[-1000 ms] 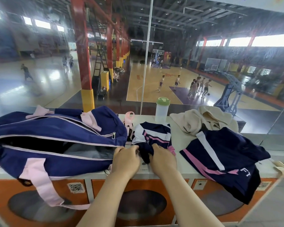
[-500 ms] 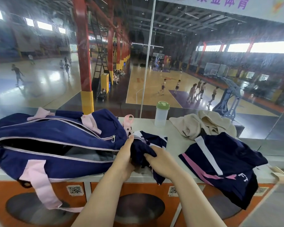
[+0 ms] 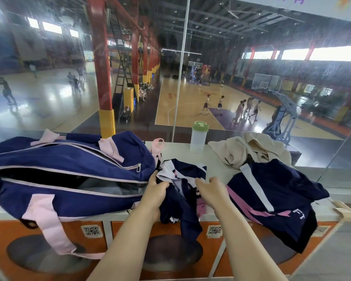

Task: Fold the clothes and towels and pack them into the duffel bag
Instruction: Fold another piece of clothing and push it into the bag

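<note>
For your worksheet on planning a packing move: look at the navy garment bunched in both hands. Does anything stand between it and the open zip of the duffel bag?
Nothing visible does. The navy garment, gripped by the left hand and right hand, sits right beside the duffel bag, whose zip gapes open toward it.

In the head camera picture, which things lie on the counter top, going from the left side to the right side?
Navy duffel bag → small navy garment held by both hands → green-lidded bottle → beige towel → navy garment with pink stripe.
</note>
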{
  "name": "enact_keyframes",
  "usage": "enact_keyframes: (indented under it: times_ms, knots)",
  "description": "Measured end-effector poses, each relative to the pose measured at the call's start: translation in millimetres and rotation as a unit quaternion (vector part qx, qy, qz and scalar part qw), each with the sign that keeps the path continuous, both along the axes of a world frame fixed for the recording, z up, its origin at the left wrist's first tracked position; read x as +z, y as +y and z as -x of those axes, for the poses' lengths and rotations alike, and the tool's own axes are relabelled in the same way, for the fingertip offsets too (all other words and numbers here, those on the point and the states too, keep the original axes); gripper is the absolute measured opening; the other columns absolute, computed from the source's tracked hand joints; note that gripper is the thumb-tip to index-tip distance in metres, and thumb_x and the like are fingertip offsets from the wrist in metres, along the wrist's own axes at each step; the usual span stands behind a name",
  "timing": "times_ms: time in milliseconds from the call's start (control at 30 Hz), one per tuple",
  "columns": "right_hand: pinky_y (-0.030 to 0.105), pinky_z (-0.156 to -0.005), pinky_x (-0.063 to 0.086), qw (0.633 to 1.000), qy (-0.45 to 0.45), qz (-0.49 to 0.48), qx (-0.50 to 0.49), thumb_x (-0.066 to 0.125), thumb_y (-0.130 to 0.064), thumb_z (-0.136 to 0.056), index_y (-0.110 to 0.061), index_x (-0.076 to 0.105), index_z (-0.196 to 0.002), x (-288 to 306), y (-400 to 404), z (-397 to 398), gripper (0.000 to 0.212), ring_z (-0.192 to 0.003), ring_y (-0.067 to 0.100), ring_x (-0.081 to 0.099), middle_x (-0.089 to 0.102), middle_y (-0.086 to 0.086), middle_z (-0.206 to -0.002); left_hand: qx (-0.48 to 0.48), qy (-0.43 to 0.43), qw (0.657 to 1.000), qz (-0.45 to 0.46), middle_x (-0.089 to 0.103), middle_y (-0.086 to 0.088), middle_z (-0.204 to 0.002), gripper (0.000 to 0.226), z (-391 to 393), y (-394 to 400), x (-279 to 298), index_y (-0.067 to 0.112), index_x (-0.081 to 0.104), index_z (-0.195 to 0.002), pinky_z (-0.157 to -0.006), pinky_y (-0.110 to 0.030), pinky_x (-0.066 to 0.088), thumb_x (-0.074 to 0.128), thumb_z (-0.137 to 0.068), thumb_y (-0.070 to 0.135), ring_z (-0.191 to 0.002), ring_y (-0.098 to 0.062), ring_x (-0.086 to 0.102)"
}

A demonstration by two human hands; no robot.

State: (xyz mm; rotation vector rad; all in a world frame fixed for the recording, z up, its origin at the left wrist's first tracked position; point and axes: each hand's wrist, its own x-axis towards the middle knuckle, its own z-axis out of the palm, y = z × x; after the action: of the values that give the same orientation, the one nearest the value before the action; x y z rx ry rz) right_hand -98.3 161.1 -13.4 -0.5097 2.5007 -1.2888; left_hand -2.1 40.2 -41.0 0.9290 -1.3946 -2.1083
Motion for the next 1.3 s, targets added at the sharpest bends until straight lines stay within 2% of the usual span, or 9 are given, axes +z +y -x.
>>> enact_keyframes:
  times_ms: [267, 367, 433, 500, 667, 900, 1033, 1133, 1300]
  knots:
    - [0.031, -0.062, 0.049, 0.984, -0.168, 0.05, -0.019, 0.07, -0.041, -0.07, -0.004, 0.063, -0.103, -14.1, -17.7, 0.1, 0.05, -0.082, 0.029, 0.067, 0.069, 0.016, -0.091, -0.01, 0.008, 0.999, 0.044, 0.06, -0.01, -0.127, 0.064, -1.7, 6.6, 4.2, 0.031, 0.04, -0.145, -0.069, -0.03, 0.054, 0.042, -0.092, -0.005, -0.1, -0.024, 0.065]
    - [0.035, -0.069, 0.049, 0.992, -0.113, 0.06, -0.001, 0.068, -0.034, -0.066, 0.001, 0.064, -0.092, -17.8, -26.9, -0.9, 0.044, -0.089, 0.034, 0.067, 0.069, 0.019, -0.092, -0.009, 0.023, 0.999, 0.035, 0.06, -0.007, -0.129, 0.06, -0.8, 8.1, 6.6, 0.03, 0.045, -0.142, -0.074, -0.03, 0.054, 0.041, -0.092, -0.003, -0.102, -0.022, 0.064]
    - [0.035, -0.062, 0.04, 0.998, -0.044, 0.047, 0.028, 0.062, -0.029, -0.075, -0.008, 0.052, -0.07, -15.5, -29.6, -3.5, 0.024, -0.07, 0.028, 0.058, 0.059, 0.011, -0.07, -0.01, 0.055, 0.998, -0.013, 0.062, -0.006, -0.128, 0.051, 0.2, 8.9, 9.0, 0.027, 0.053, -0.137, -0.087, -0.037, 0.053, 0.04, -0.094, 0.005, -0.109, -0.024, 0.063]
    - [0.031, -0.058, 0.032, 0.997, -0.012, 0.045, 0.057, 0.056, -0.03, -0.087, -0.016, 0.037, -0.063, -8.5, -29.5, -10.5, 0.034, -0.059, 0.018, 0.042, 0.043, 0.0, -0.06, -0.022, 0.094, 0.992, -0.078, 0.068, -0.009, -0.12, 0.039, -0.8, 10.9, 12.7, 0.023, 0.061, -0.13, -0.09, -0.038, 0.053, 0.04, -0.097, 0.019, -0.108, -0.025, 0.065]
    - [0.026, -0.055, 0.032, 0.994, 0.013, 0.042, 0.1, 0.056, -0.059, -0.083, -0.017, 0.045, -0.068, 4.0, -26.9, -25.5, 0.047, -0.061, 0.013, 0.046, 0.046, -0.005, -0.063, -0.024, 0.136, 0.978, -0.154, 0.067, -0.014, -0.119, 0.051, -4.2, 10.1, 14.4, 0.013, 0.064, -0.124, -0.081, -0.036, 0.05, 0.025, -0.101, 0.035, -0.109, -0.025, 0.062]
    - [0.022, -0.051, 0.033, 0.991, 0.059, 0.003, 0.116, 0.062, -0.035, -0.086, -0.013, 0.048, -0.08, 3.9, -27.8, -30.9, 0.026, -0.065, 0.011, 0.05, 0.053, -0.002, -0.073, -0.043, 0.12, 0.981, -0.146, 0.068, -0.015, -0.117, 0.062, -10.3, 6.4, 18.8, 0.008, 0.066, -0.12, -0.087, -0.036, 0.047, 0.018, -0.1, 0.041, -0.11, -0.027, 0.061]
    - [0.023, -0.049, 0.027, 0.99, 0.092, 0.011, 0.111, 0.052, -0.015, -0.09, -0.019, 0.039, -0.067, 6.1, -27.4, -30.4, 0.026, -0.058, 0.012, 0.044, 0.048, -0.001, -0.066, -0.076, 0.094, 0.991, -0.051, 0.072, 0.006, -0.094, 0.048, -12.4, 15.4, 29.2, 0.018, 0.066, -0.11, -0.067, -0.023, 0.049, 0.021, -0.102, 0.034, -0.086, -0.005, 0.064]
    - [0.027, -0.05, 0.026, 0.988, 0.112, 0.013, 0.107, 0.049, -0.013, -0.089, -0.017, 0.036, -0.065, 11.6, -27.0, -30.0, 0.028, -0.057, 0.015, 0.041, 0.045, 0.0, -0.064, -0.064, 0.018, 0.992, 0.105, 0.058, 0.01, -0.121, 0.035, -22.7, 11.7, 42.0, 0.024, 0.058, -0.126, -0.087, -0.023, 0.045, 0.036, -0.1, 0.022, -0.106, -0.002, 0.055]
    - [0.029, -0.05, 0.024, 0.982, 0.139, 0.043, 0.121, 0.046, -0.012, -0.09, -0.018, 0.032, -0.065, 29.5, -38.2, -46.5, 0.029, -0.055, 0.016, 0.038, 0.041, 0.0, -0.061, -0.012, -0.09, 0.907, 0.41, 0.059, 0.011, -0.121, 0.037, -73.0, -28.9, 50.5, 0.025, 0.053, -0.13, -0.085, -0.014, 0.042, 0.048, -0.096, 0.015, -0.105, -0.002, 0.054]
